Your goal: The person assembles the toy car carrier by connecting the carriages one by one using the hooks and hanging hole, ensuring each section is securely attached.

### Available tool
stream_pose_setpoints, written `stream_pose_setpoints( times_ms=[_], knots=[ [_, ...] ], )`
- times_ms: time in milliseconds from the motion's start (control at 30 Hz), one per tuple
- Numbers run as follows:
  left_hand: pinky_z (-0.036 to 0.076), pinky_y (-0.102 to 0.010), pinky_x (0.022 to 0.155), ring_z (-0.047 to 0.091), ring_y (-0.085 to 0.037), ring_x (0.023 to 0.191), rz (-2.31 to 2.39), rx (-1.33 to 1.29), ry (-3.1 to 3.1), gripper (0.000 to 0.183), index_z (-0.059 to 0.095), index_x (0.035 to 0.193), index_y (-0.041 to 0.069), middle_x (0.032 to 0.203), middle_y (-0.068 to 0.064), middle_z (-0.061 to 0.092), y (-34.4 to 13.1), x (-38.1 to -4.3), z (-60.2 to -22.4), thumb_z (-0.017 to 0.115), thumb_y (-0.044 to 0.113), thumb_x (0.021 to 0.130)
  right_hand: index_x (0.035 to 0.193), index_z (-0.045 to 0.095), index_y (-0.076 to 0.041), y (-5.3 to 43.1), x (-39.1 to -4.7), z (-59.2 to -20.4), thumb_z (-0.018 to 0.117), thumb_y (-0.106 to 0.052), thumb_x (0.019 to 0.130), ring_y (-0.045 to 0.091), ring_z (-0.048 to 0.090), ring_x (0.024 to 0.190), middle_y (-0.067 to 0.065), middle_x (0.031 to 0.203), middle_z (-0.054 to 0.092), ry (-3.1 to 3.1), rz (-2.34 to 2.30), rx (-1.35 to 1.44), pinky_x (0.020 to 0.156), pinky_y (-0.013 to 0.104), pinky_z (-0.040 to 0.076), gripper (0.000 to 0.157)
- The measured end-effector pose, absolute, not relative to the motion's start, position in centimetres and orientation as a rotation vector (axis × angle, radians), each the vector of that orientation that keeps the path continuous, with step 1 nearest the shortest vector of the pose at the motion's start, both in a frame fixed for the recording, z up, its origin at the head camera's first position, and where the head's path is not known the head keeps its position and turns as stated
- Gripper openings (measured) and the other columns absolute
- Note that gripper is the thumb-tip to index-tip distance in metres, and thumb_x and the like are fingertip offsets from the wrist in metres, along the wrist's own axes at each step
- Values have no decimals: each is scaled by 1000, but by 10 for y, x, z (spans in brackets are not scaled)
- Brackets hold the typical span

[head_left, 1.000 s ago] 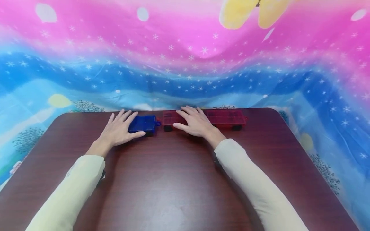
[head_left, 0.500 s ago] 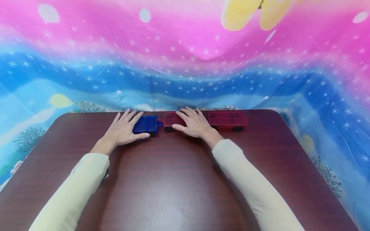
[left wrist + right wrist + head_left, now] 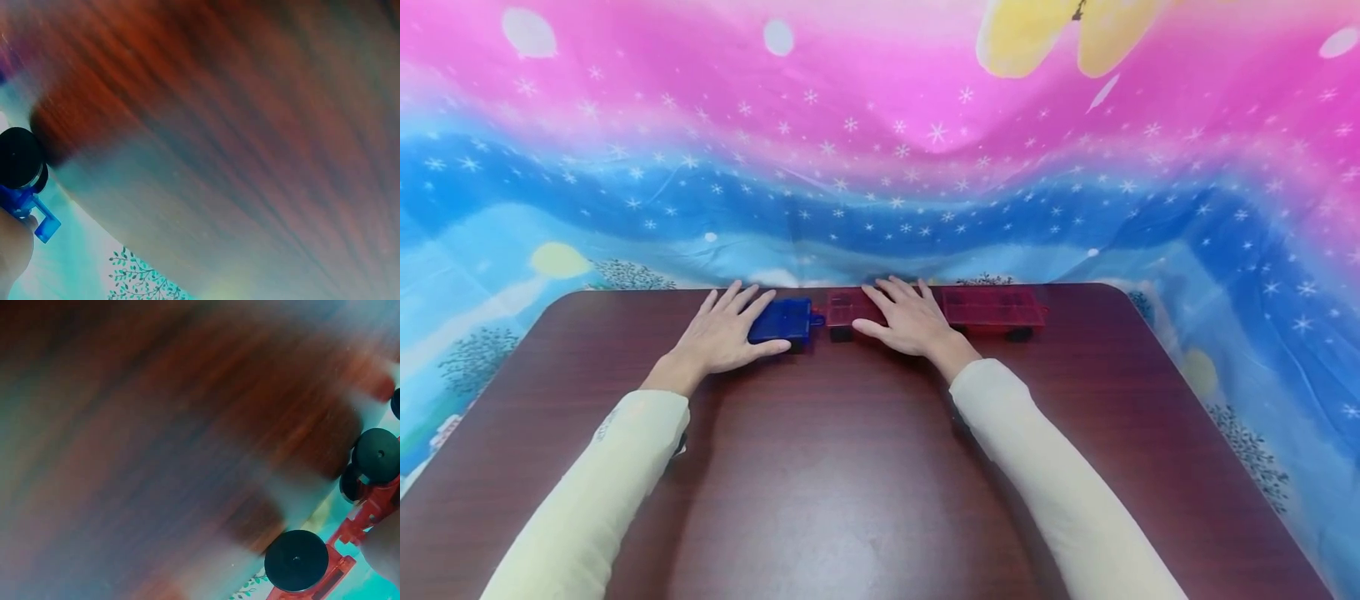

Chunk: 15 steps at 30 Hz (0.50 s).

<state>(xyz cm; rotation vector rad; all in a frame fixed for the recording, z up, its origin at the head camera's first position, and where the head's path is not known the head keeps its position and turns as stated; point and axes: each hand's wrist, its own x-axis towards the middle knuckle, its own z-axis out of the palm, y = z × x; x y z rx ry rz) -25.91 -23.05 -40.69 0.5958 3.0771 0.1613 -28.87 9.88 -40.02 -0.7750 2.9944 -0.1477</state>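
Note:
In the head view, my left hand (image 3: 718, 333) rests on a see-through blue toy car base (image 3: 786, 321) near the table's far edge, fingers spread and thumb along its near side. My right hand (image 3: 910, 321) lies with fingers spread over see-through red toy car bases (image 3: 996, 307), covering the middle of the red row. A small gap, with hitch pieces in it, separates blue from red. The left wrist view catches a black wheel (image 3: 22, 159) and a blue hitch (image 3: 47, 225). Several black wheels (image 3: 297, 559) and a red hitch (image 3: 350, 531) appear in the right wrist view.
A dark brown wooden table (image 3: 827, 467) with rounded far corners carries the toys. Right behind its far edge hangs a pink and blue patterned cloth (image 3: 865, 167), which also runs down both sides.
My left hand has shifted slightly to the right, over more of the blue base. The right hand and the red bases stay nearly where they were. The head view has drifted a little.

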Motion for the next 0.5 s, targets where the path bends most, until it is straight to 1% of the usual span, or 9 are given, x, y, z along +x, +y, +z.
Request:
stream_pose_setpoints(
  times_ms=[200,500],
  knots=[
    [4,-63,120,8,-42,153,175,591,3078,102,24,163,14,165,-20,24,-230,-260,-406,45,81,89,165,18,-26,99,-289,-401,25,-77,97,28,10,155,4,169,19,2984,-116,-784,121,60,3,84],
    [4,-64,119,7,-42,153,250,574,3086,98,31,160,12,164,-20,24,-233,-261,-407,49,77,90,165,15,-24,99,-288,-399,23,-78,97,27,11,155,4,169,18,2981,-92,-772,121,60,4,87]
  ],
)
